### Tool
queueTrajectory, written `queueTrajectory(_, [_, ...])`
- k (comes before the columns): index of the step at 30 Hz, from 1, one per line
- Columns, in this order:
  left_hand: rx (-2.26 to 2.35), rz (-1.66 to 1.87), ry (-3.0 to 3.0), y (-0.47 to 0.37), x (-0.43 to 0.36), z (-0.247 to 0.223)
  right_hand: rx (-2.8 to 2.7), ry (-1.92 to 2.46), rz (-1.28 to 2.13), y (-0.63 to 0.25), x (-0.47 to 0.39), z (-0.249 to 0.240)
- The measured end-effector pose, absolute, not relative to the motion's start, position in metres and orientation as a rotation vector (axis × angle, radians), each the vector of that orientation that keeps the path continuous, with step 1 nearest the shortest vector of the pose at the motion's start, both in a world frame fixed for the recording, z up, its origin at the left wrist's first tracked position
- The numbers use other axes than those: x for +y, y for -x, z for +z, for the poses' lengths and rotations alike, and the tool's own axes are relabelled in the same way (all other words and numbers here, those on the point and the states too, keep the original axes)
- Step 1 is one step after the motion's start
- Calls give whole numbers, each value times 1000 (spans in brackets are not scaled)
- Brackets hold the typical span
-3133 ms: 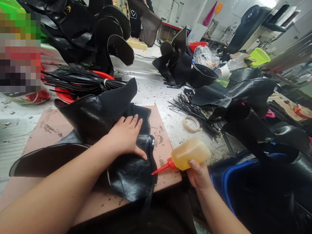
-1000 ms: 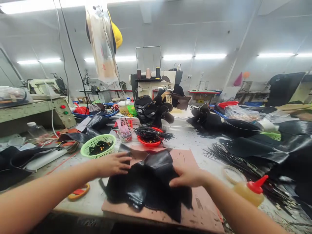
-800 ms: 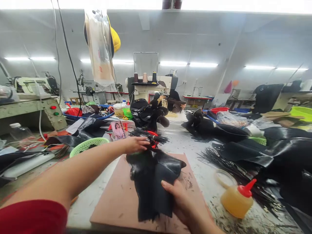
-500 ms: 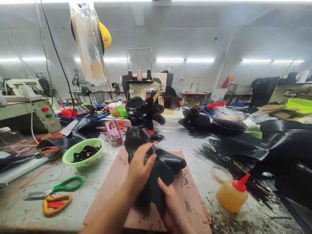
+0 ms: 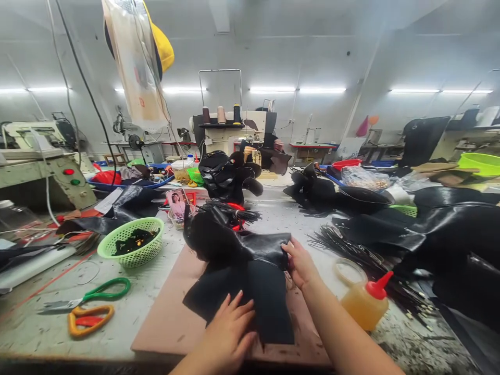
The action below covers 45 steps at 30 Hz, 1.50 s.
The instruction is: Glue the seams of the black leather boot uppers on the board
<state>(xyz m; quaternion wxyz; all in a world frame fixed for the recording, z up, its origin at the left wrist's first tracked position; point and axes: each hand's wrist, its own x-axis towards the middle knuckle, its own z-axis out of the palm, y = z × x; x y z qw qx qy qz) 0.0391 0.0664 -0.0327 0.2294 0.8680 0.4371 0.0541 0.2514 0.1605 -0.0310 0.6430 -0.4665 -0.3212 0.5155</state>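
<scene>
A black leather piece [image 5: 269, 294] lies spread over a pinkish board [image 5: 164, 312], with a glossy folded part at its upper right and matt panels nearer me. My left hand [image 5: 231, 330] rests on its lower edge, fingers apart and stretched out. At the upper right corner, my right hand [image 5: 300, 264] pinches the edge of the leather between thumb and fingers. Behind the piece, a bundle of thin black strips [image 5: 246, 213] lies over a red container [image 5: 237, 217].
Green- and orange-handled scissors [image 5: 88, 306] and a green basket [image 5: 133, 256] of small black pieces are on the left. To the right stand a glue bottle [image 5: 367, 304], a tape roll [image 5: 349, 272] and black leather [image 5: 453, 229]. Across the table, a co-worker's hand [image 5: 278, 145] holds dark material.
The leather piece has been turned and spread flatter on the board. My right hand has moved up and right to its corner; my left has come down and lies flat on it.
</scene>
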Motion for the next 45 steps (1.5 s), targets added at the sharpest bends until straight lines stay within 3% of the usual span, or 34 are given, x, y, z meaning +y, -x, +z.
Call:
queueTrajectory(5, [1449,302,-2462,-7,84,-31,-932,1309,914,-255,174,-40])
queueTrajectory(10, [1709,152,-2639,-59,93,-9,-1112,1615,729,-252,168,-58])
queueTrajectory(15, [1606,158,-2673,-111,111,-24,-1334,1909,518,-250,157,-54])
queueTrajectory(20, [1460,56,-2706,-103,130,-44,-1685,2122,180,-274,127,-36])
queueTrajectory(31, [1101,-204,-2717,-117,160,-27,-2327,2131,-404,-350,86,-47])
queueTrajectory(35, [1007,-274,-2684,-112,173,-27,-2391,2077,-515,-366,84,-22])
queueTrajectory(40, [928,-327,-2641,-109,180,-28,-1826,1775,-532,-384,84,7])
queueTrajectory(45, [936,-336,-2639,-110,180,-26,-783,1339,0,-378,103,-19])
